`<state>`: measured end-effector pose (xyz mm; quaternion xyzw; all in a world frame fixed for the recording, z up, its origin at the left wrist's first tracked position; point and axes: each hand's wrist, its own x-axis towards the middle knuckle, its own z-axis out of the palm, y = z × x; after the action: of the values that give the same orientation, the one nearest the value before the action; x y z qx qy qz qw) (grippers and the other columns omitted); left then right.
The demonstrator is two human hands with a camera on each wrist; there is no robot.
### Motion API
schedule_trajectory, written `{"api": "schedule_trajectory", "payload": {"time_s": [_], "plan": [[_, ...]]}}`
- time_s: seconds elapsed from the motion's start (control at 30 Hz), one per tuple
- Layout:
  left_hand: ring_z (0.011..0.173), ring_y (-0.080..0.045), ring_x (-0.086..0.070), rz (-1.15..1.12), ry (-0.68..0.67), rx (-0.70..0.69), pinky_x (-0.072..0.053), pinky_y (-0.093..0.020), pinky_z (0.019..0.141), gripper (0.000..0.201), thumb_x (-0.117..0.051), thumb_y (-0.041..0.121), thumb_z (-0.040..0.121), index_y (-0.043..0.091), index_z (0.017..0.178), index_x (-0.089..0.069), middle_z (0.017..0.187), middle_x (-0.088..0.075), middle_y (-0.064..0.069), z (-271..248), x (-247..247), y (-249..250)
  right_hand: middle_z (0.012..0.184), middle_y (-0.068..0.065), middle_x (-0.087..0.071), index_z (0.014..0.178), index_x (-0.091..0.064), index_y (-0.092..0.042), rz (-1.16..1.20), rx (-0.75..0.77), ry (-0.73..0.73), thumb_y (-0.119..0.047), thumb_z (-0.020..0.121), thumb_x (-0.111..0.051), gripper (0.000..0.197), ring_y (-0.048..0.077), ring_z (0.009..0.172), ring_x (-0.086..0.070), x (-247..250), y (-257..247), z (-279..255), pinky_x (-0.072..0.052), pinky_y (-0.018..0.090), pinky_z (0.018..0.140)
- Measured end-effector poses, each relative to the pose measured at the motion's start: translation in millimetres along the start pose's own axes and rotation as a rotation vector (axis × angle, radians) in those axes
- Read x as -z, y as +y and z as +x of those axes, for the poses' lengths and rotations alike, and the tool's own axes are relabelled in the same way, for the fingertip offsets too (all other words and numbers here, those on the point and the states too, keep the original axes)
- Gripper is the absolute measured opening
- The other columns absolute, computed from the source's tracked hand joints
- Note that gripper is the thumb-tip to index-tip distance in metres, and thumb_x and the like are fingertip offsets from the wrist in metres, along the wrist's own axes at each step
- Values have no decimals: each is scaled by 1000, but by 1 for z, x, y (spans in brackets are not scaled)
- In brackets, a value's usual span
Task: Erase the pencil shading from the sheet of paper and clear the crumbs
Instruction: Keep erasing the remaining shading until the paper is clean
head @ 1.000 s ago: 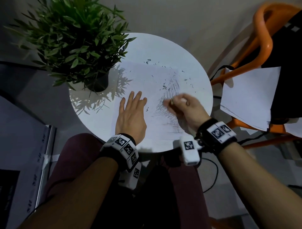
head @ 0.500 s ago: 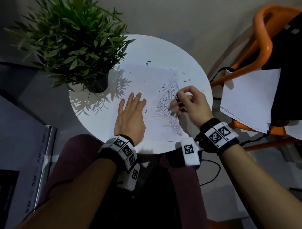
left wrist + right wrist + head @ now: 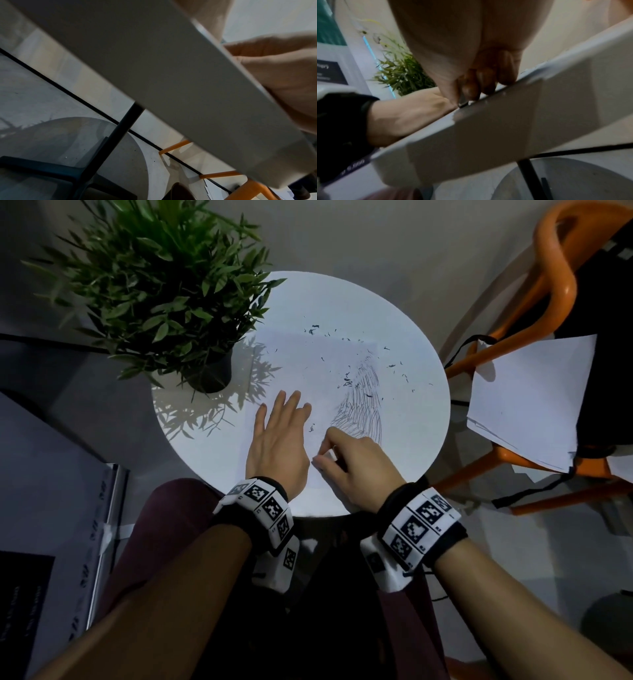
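Observation:
A white sheet of paper [image 3: 301, 364] lies on the round white table [image 3: 404, 323]. Pencil shading [image 3: 363, 409] covers its right half. Dark eraser crumbs [image 3: 346, 381] are scattered over the sheet and the table beyond it. My left hand [image 3: 279, 436] lies flat on the sheet's left part, fingers straight. My right hand [image 3: 325, 451] sits at the near end of the shading, fingers curled, pinching a small eraser [image 3: 463, 103] against the paper. In the head view the eraser is mostly hidden by the fingers [image 3: 471, 86].
A potted green plant [image 3: 161, 289] stands on the table's left side, close to the sheet. To the right, an orange chair [image 3: 555, 261] holds loose white sheets [image 3: 527, 402]. The table's near rim [image 3: 496, 128] is under both wrists.
My right hand has pulled the eraser from the right edge of the shading back toward me and leftward, to its near end. The left hand stays flat on the sheet.

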<state>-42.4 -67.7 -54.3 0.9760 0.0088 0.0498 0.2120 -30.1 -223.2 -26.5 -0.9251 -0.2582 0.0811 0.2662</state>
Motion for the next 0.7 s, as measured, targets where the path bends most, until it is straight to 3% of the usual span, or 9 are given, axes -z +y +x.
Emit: {"api": "schedule_trajectory", "payload": {"time_s": [0.1,0.27,0.37,0.47,0.57,0.7], "plan": [[154,-19,4,2,16,-1,4,-39,124,71,-47,-4,89,16,154,-27,167,-9,-2,0,-1,-1,60,-6,-55,90,-46,-26,-133,18,47,-39,95,-52,16,24,63,-52,-5,4,-3,-41,35,56],[154,-19,5,9,5,-1,7,-39,124,72,-43,-7,89,16,155,-26,167,-8,-2,0,-1,-2,75,4,-64,88,-40,-26,-217,-159,142,-36,95,-51,17,37,74,-57,19,32,-16,-37,36,56],[154,-18,6,8,-1,-8,6,-40,124,72,-42,-7,89,15,155,-25,167,-7,-2,0,-2,-1,79,5,-65,91,-44,-22,-218,-161,168,-34,96,-50,14,36,77,-57,21,29,-11,-37,37,58],[154,-18,4,-14,21,-12,5,-40,125,72,-44,-8,88,14,155,-27,167,-10,-2,0,-1,-1,70,-1,-62,89,-47,-22,-28,-47,125,-34,94,-52,15,29,69,-55,5,6,5,-45,39,61],[154,-18,4,-38,8,-19,5,-38,125,72,-46,-6,88,13,155,-26,167,-11,-2,-1,-1,-2,65,-7,-57,89,-45,-26,-127,60,46,-35,94,-52,12,23,66,-54,-5,-1,13,-44,36,59],[154,-17,4,-27,27,-27,2,-38,125,73,-43,-9,89,13,155,-25,167,-10,-2,-1,-3,-1,79,-1,-65,96,-49,-22,-283,-119,31,-35,96,-50,12,29,76,-59,21,20,29,-40,33,61]]}}
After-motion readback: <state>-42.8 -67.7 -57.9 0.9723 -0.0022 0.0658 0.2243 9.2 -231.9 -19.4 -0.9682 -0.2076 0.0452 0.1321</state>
